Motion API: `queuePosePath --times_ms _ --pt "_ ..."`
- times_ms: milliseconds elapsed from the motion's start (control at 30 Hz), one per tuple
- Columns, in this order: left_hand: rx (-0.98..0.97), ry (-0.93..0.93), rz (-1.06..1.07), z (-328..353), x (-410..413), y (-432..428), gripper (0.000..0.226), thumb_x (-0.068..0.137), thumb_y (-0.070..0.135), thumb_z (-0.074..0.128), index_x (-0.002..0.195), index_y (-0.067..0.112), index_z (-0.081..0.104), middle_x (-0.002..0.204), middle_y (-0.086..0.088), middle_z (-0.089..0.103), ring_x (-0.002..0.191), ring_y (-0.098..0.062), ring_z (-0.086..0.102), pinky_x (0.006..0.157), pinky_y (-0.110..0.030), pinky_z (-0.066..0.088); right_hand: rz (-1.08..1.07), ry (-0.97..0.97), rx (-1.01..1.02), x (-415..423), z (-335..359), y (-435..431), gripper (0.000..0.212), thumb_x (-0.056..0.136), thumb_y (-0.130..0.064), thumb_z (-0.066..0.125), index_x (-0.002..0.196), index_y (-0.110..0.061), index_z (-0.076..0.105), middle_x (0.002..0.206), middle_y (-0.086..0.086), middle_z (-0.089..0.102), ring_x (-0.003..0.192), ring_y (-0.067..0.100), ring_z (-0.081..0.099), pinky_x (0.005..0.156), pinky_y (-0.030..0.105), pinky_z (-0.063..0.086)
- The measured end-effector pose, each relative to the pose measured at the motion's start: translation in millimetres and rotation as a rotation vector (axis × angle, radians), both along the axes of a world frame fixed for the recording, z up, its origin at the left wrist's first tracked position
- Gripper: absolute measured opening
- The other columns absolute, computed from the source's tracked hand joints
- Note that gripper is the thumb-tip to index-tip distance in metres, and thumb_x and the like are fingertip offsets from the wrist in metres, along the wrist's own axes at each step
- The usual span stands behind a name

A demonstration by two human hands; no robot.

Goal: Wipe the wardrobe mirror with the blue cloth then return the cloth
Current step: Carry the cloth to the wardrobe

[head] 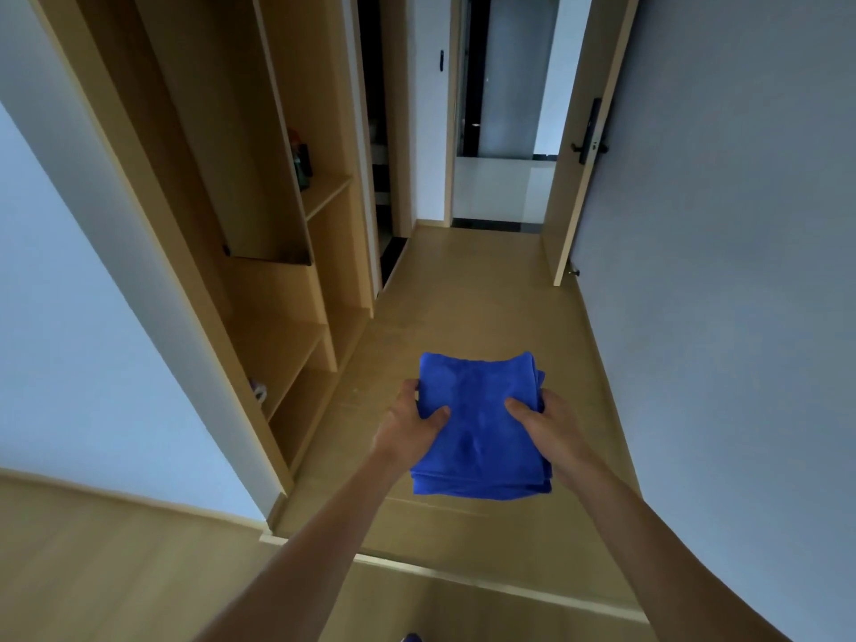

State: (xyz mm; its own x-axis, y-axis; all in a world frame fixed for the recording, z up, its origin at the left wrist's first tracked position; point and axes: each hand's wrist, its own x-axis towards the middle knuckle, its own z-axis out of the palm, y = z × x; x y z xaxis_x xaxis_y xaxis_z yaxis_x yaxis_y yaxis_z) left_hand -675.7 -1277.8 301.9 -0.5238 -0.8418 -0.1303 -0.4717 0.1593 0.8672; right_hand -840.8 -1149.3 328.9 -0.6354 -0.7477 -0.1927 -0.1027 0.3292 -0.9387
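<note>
Pinching folded blue cloth point(481, 437) flat, long axis pointing forward: left hand point(407, 430), right hand point(553, 426).

**A:** What does the cloth look like?

**B:** The blue cloth point(479, 396) is bright and plush. It is folded into a thick, roughly square stack, with layered edges showing along its near side and right side.

**A:** And where is it?

**B:** It is held in the air above the wooden floor point(463, 294), lying nearly flat. The left hand point(412, 426) grips its left edge and the right hand point(553, 426) grips its right edge. Each thumb presses on top, with the fingers point(410, 386) curled round the side.
</note>
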Motion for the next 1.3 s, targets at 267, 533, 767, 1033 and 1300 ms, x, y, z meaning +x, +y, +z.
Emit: queuePosePath --times_ms 267,533,767,1033,1300 --pt "-0.009 0.012 0.025 -13 -60 -117 0.058 0.093 0.038 0.069 0.142 0.019 0.046 0.102 0.018 0.060 0.087 0.000 0.060 0.068 -0.013 0.045 0.009 0.039 0.016 -54 5 -113 0.018 0.097 -0.023 0.061 0.110 -0.011 0.063 0.106 0.009 0.072 0.095 0.024 0.070 0.090 0.046 0.057" --pt "-0.109 -0.054 0.057 -8 -95 -199 0.060 0.093 0.045 0.068 0.143 0.019 0.047 0.112 0.010 0.064 0.083 -0.001 0.055 0.072 -0.014 0.041 0.022 0.023 0.019 -95 5 -203 0.020 0.097 -0.023 0.060 0.113 -0.011 0.063 0.108 0.005 0.071 0.096 0.020 0.069 0.085 0.039 0.058" --pt "-0.219 -0.161 0.150 -8 -124 -272 0.057 0.092 0.047 0.068 0.138 0.017 0.053 0.115 0.004 0.067 0.095 -0.011 0.061 0.084 -0.017 0.045 0.102 0.025 0.013 -137 -6 -291 0.005 0.096 -0.025 0.063 0.099 -0.022 0.065 0.095 -0.005 0.072 0.086 0.011 0.070 0.070 0.027 0.055" --pt "-0.142 -0.131 0.256 -20 -201 -355 0.053 0.093 0.042 0.068 0.137 0.016 0.051 0.122 -0.004 0.066 0.112 -0.023 0.063 0.102 -0.038 0.049 0.270 0.062 0.028 -227 -20 -402 0.008 0.097 -0.020 0.060 0.097 -0.014 0.066 0.092 0.004 0.073 0.077 0.009 0.070 0.061 0.021 0.055" --pt "-0.071 -0.070 0.390 -17 -254 -422 0.048 0.091 0.040 0.070 0.130 0.018 0.053 0.106 0.005 0.065 0.100 -0.018 0.065 0.096 -0.041 0.052 0.358 0.029 0.049 -290 -15 -497 0.013 0.095 -0.026 0.061 0.098 -0.015 0.067 0.090 0.003 0.075 0.083 0.018 0.072 0.072 0.033 0.056"
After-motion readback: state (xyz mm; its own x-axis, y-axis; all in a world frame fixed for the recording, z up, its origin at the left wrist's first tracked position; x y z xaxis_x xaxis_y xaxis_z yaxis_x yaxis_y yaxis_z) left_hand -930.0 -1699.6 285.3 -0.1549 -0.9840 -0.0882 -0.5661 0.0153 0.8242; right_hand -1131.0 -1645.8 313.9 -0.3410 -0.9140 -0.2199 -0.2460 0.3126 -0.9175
